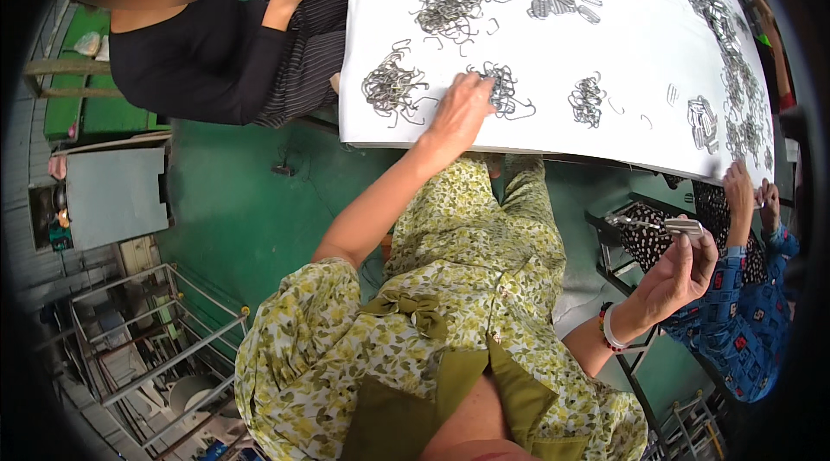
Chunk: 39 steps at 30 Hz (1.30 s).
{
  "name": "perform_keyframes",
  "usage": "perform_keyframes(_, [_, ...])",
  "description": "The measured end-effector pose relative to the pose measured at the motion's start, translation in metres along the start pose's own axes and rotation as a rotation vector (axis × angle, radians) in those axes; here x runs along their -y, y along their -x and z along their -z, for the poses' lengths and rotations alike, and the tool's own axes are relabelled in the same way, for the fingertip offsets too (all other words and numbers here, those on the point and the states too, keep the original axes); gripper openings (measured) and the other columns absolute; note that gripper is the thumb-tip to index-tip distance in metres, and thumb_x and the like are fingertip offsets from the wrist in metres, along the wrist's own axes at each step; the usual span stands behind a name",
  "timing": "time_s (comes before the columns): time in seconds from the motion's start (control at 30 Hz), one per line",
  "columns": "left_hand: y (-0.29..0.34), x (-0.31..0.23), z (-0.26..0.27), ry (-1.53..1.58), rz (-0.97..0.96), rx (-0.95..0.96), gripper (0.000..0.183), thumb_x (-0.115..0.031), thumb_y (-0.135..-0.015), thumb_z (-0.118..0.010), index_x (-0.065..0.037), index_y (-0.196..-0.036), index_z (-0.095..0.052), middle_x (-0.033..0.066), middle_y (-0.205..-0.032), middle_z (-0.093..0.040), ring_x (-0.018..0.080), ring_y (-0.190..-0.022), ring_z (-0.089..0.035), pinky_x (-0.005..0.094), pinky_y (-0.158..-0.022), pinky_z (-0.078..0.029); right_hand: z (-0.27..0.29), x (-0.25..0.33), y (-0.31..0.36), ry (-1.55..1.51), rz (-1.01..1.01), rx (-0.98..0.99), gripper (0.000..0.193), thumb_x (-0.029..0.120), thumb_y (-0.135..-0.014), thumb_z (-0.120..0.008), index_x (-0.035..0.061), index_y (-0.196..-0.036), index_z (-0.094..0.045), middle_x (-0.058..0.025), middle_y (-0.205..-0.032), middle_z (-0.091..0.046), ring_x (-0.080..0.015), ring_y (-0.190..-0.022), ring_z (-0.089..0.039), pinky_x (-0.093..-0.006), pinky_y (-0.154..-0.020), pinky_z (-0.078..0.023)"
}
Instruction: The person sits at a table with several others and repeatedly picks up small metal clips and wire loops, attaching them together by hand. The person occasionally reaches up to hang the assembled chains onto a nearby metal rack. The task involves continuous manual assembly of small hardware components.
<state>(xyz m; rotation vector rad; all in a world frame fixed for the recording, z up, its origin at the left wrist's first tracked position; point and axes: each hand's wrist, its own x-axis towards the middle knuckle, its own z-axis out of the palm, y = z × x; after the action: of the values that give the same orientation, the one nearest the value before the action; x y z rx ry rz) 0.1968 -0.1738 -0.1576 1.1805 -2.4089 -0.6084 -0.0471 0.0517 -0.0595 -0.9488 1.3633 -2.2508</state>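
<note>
Metal wire clips lie in heaps on the white table (372, 128); left hand (458, 111) rests on the heap (501, 89) near the front edge, fingers curled into it. Right hand (679, 275), off the table's front-right corner, pinches a small stack of clips (683, 226) betw. thumb & fingers.
</note>
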Motion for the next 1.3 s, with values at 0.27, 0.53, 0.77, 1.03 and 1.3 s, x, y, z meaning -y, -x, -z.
perform_keyframes(0.27, [-0.012, 0.019, -0.009, 0.002, -0.050, -0.102, 0.043, 0.016, -0.072, -0.040, 0.007, -0.111, -0.055, 0.0217, -0.102, -0.053, 0.0350, -0.098, -0.051, 0.0420, -0.087, -0.043, -0.001, 0.001, 0.000, 0.026, -0.005, -0.021, 0.027, -0.013, -0.077, -0.057, -0.0059, -0.103, -0.058, -0.0155, -0.097, -0.062, -0.0254, -0.091, -0.062, -0.0362, -0.086, -0.050])
perform_keyframes(0.53, [-0.042, 0.003, -0.002, -0.110, -0.275, -0.106, 0.011, -0.010, -0.076, -0.065, -0.009, -0.086, -0.070, 0.0084, -0.083, -0.057, 0.0227, -0.082, -0.051, 0.0342, -0.075, -0.042, 0.000, -0.004, 0.000, 0.040, -0.024, -0.028, 0.026, -0.013, -0.077, -0.057, -0.0047, -0.102, -0.059, -0.0161, -0.100, -0.061, -0.0243, -0.093, -0.061, -0.0351, -0.086, -0.049])
perform_keyframes(0.77, [-0.052, -0.011, -0.031, -0.499, -0.274, -0.058, 0.006, -0.004, -0.067, -0.060, -0.002, -0.070, -0.064, 0.0148, -0.082, -0.055, 0.0288, -0.088, -0.052, 0.0472, -0.077, -0.039, 0.005, 0.000, 0.004, 0.074, -0.015, -0.110, 0.026, -0.012, -0.079, -0.055, -0.0083, -0.104, -0.055, -0.0172, -0.096, -0.061, -0.0235, -0.088, -0.060, -0.0360, -0.086, -0.049])
perform_keyframes(1.03, [-0.042, -0.045, 0.000, -0.291, -0.105, -0.123, 0.029, 0.008, -0.061, -0.057, 0.007, -0.089, -0.051, 0.0212, -0.093, -0.049, 0.0320, -0.088, -0.048, 0.0424, -0.072, -0.038, 0.007, -0.008, -0.004, 0.093, -0.017, -0.042, 0.022, -0.006, -0.083, -0.057, -0.0061, -0.105, -0.056, -0.0132, -0.100, -0.059, -0.0184, -0.090, -0.059, -0.0263, -0.082, -0.050])
perform_keyframes(1.3, [-0.044, -0.012, 0.018, -0.175, 0.068, -0.181, 0.018, 0.009, -0.072, -0.049, 0.004, -0.090, -0.050, 0.0227, -0.084, -0.056, 0.0344, -0.084, -0.056, 0.0460, -0.076, -0.044, 0.014, -0.007, -0.003, 0.021, -0.038, -0.024, 0.022, -0.011, -0.082, -0.053, -0.0061, -0.103, -0.056, -0.0168, -0.099, -0.060, -0.0246, -0.093, -0.060, -0.0441, -0.096, -0.046])
